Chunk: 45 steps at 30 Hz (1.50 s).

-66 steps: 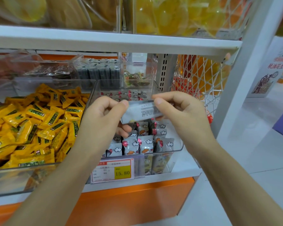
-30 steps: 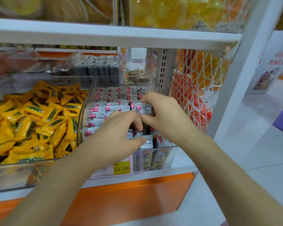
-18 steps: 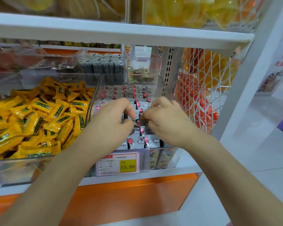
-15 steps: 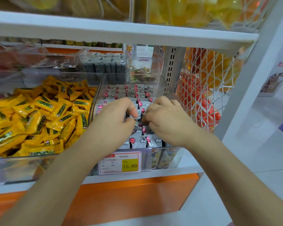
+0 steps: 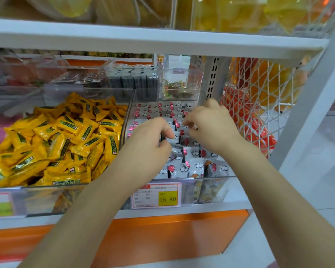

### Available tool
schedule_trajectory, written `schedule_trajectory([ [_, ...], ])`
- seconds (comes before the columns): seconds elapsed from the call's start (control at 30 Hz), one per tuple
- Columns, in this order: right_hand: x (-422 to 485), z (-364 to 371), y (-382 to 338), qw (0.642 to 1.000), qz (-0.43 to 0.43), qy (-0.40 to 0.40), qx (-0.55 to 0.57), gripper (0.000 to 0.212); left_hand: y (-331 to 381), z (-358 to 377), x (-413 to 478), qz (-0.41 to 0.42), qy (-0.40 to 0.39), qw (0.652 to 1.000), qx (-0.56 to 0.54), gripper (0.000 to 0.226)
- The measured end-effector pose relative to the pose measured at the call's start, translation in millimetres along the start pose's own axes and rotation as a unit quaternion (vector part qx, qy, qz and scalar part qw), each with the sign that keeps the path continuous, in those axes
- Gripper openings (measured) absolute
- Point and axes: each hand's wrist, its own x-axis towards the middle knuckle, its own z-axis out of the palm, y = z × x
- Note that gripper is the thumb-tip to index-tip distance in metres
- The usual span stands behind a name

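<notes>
Clear plastic bin [image 5: 223,187] keeps the grey packets [image 5: 195,167] upright in rows. My left hand [image 5: 147,144] pinches one mid-bin, thumb against fingers, to seat it straight; my right hand [image 5: 211,124] curls onto neighbouring tops, likely parting a gap.

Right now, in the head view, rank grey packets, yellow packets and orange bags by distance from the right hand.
1. grey packets: in the clear bin, under the right hand, fingers on them.
2. orange bags: just to its right, behind the white mesh.
3. yellow packets: left bin, beyond the left hand.
</notes>
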Motion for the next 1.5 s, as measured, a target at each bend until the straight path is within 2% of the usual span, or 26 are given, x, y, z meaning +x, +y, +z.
schedule_trajectory([
  [0.13, -0.5, 2.1, -0.9, 1.0, -0.006, 0.016, 0.024, 0.007, -1.5, 0.6, 1.1, -0.002, 0.011, 1.0, -0.012, 0.021],
  [0.27, -5.7, -9.1, 0.9, 0.98, 0.017, 0.081, 0.183, 0.012, -3.4, 2.3, 3.8, -0.004, 0.033, 0.999, -0.034, 0.021],
  [0.43, -23.3, -26.9, 6.2, 0.895, 0.084, 0.25, 0.36, 0.018, -2.5, 5.1, 8.2, 0.015, 0.08, 0.996, -0.024, 0.029],
  [0.53, -35.3, -27.5, 9.8, 0.83, 0.138, 0.293, 0.454, 0.021, -1.4, 5.5, 10.7, 0.012, 0.09, 0.995, -0.028, 0.036],
  [0.63, -42.6, -28.6, 9.6, 0.765, 0.187, 0.279, 0.549, 0.019, -1.9, 5.7, 10.8, 0.002, 0.083, 0.996, -0.037, 0.038],
  [0.73, -45.7, -29.4, 7.0, 0.719, 0.206, 0.242, 0.618, 0.015, -1.4, 7.8, 9.9, -0.014, 0.07, 0.994, -0.085, 0.032],
  [0.87, -50.0, -27.7, 3.4, 0.669, 0.198, 0.203, 0.687, 0.012, -5.6, 6.0, 11.9, -0.048, 0.075, 0.983, -0.163, 0.021],
  [1.03, -54.4, -28.0, 7.3, 0.565, 0.169, 0.09, 0.802, 0.004, -6.9, 4.5, 14.0, -0.098, 0.099, 0.948, -0.285, 0.017],
  [1.17, -57.4, -28.8, 11.3, 0.541, 0.157, 0.05, 0.825, 0.018, -2.1, 3.1, 13.5, -0.108, 0.117, 0.914, -0.373, 0.017],
  [1.23, -57.5, -28.2, 11.9, 0.526, 0.167, 0.06, 0.832, 0.023, 0.7, 2.0, 13.1, -0.117, 0.118, 0.894, -0.415, 0.018],
  [1.3, -57.4, -27.0, 12.3, 0.516, 0.183, 0.082, 0.833, 0.018, 3.1, 0.7, 12.5, -0.125, 0.107, 0.875, -0.456, 0.02],
  [1.37, -57.5, -26.6, 12.2, 0.517, 0.196, 0.109, 0.827, 0.012, 4.5, -0.9, 11.9, -0.13, 0.089, 0.857, -0.49, 0.02],
  [1.5, -57.6, -27.1, 11.3, 0.524, 0.203, 0.142, 0.815, 0.017, 4.3, -2.9, 11.6, -0.136, 0.063, 0.836, -0.528, 0.017],
])
